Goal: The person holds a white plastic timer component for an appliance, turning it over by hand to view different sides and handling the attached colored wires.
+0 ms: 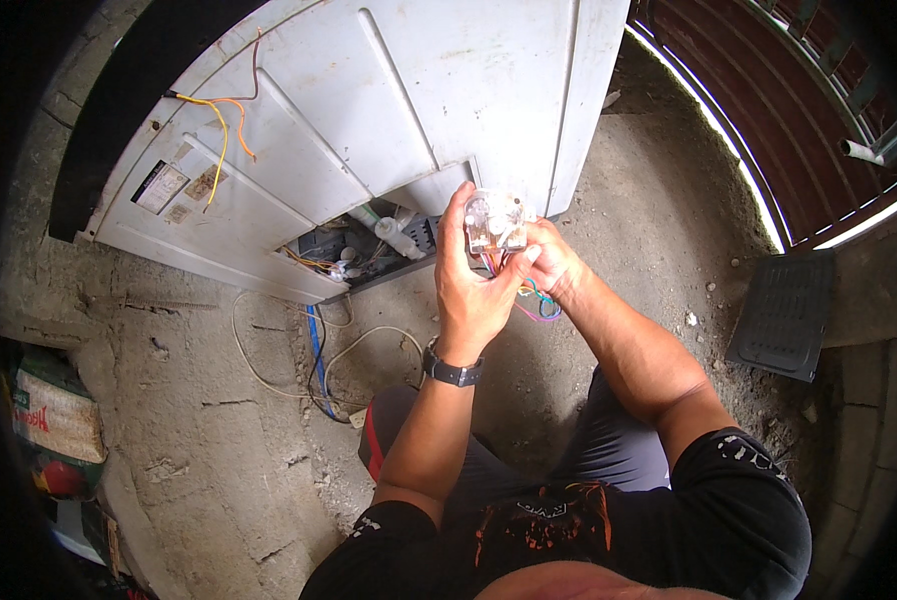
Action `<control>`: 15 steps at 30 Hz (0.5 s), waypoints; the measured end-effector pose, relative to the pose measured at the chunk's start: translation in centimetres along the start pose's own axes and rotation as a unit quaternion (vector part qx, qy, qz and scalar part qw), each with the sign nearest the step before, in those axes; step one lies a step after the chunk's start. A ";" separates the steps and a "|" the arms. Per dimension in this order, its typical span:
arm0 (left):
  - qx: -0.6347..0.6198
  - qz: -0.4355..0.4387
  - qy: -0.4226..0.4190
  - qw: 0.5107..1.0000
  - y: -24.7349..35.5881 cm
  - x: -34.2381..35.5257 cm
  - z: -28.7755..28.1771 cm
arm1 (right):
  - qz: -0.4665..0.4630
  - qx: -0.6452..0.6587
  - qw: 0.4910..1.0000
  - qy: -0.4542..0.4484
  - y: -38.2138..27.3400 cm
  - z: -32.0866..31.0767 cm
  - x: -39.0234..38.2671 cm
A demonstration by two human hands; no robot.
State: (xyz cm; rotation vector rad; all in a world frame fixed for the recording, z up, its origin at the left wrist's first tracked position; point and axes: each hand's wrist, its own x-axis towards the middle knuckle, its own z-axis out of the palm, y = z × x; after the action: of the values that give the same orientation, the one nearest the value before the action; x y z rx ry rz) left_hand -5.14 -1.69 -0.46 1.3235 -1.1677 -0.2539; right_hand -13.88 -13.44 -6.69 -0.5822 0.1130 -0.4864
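Note:
Both hands hold a small translucent plastic module [496,220] with gears inside and bundled coloured wires [537,300] hanging below. My left hand [465,270] wraps its left side and bottom, thumb and fingers closed on it. My right hand [549,260] grips it from the lower right. Just beyond stands a white metal appliance panel [319,70], with an open lower hatch exposing a white pipe fitting [394,235] and wiring. Loose yellow and orange wires [224,130] hang on the panel's upper left.
A pale cable [239,335] and blue hose [317,350] lie on the rough concrete floor. A dark perforated plate [779,310] rests at the right beside a brown metal gate [759,80]. Printed sacks [54,410] sit at the far left.

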 end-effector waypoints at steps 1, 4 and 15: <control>-0.006 -0.004 0.000 1.000 0.0 0.0 -0.1 | 0.002 -0.001 1.000 0.004 0.0 0.2 0.0; -0.019 -0.011 0.000 1.000 -0.1 -0.1 -0.1 | 0.004 -0.002 1.000 0.004 -0.2 0.7 -0.1; -0.027 -0.022 -0.005 0.999 -0.7 0.2 -0.6 | 0.015 -0.014 0.999 -0.029 -0.3 -0.3 0.7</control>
State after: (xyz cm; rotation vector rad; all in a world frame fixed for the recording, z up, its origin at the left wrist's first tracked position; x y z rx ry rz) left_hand -4.25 -1.71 -0.83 1.3026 -1.1340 -0.3232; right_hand -13.44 -14.20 -6.75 -0.6209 0.0733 -0.4397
